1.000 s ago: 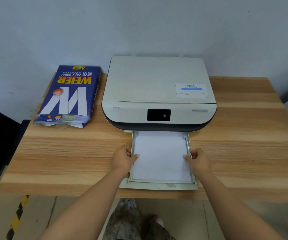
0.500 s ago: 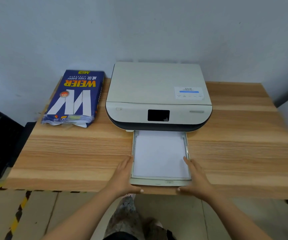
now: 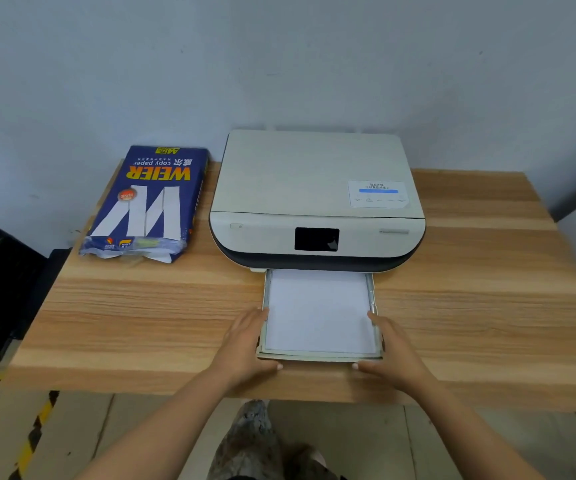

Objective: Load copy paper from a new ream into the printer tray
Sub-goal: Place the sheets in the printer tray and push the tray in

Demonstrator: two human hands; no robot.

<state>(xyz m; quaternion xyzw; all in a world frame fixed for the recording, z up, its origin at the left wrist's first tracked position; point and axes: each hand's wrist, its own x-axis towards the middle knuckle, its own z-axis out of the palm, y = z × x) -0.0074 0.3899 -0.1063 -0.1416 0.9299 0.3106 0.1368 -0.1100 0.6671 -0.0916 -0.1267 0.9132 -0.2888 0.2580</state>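
The printer tray [image 3: 318,357] is seen drawn out from under the front of the printer [image 3: 317,199], its long axis running straight from the printer's slot toward the near edge of the worktop [image 3: 141,306]. A white stack of paper [image 3: 319,311] lies flat inside it, within the side rails. The far end of the tray is already under the printer body; the near lip sits just short of the worktop edge.

The tray is flanked by both hands. The left hand [image 3: 245,344] is laid along the tray's left rail, its fingers [image 3: 257,315] held together and pointing toward the printer, while the thumb is hooked round the near-left corner. The right hand [image 3: 392,348] mirrors it on the right rail, fingers [image 3: 378,320] likewise together, thumb at the near-right corner. Nothing is pinched — the tray is simply bracketed between flat palms and thumbs, and neither hand is nearer than the other.

The coming move is judged to be a straight push away from the body, along the tray's long axis, into the slot. An even push from both thumbs would be called for — a skewed one could jam the tray against the slot's sides.

The ream [image 3: 148,199], its near end torn open, lies on the worktop to the left of the printer, well apart from both hands.
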